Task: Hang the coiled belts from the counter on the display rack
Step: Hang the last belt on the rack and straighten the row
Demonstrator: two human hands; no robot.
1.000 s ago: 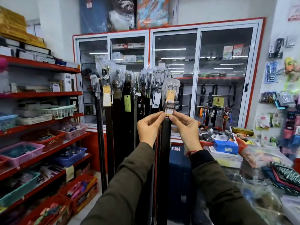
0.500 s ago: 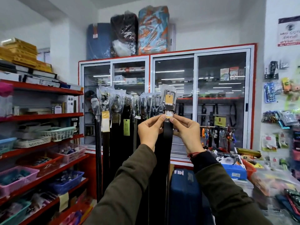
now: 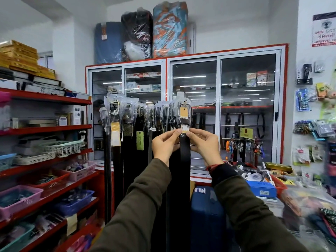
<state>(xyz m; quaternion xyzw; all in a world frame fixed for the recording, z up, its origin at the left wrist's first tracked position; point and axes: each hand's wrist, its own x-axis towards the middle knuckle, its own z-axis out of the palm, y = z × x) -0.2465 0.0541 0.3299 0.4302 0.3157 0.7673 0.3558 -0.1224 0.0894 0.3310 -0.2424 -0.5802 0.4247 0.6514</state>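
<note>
A black belt (image 3: pixel 185 153) hangs straight down at the right end of the display rack (image 3: pixel 145 108), its buckle wrapped in clear plastic with a tan tag. My left hand (image 3: pixel 164 145) and my right hand (image 3: pixel 204 145) pinch the belt from either side just under the buckle, by a white label. Several other dark belts (image 3: pixel 127 148) hang in a row to the left, their buckles in plastic too. The rack's bar is hidden behind the wrapped buckles. No coiled belt shows in view.
Red shelves with baskets (image 3: pixel 63 148) line the left. A glass-door cabinet (image 3: pixel 218 110) stands behind the rack. A blue suitcase (image 3: pixel 207 215) stands low right of the belts. The cluttered counter (image 3: pixel 300 197) lies at right, with packets hung on the right wall (image 3: pixel 316 124).
The view has tilted upward, so the belt and both hands sit lower in frame. Both hands keep their pinch under the buckle.
</note>
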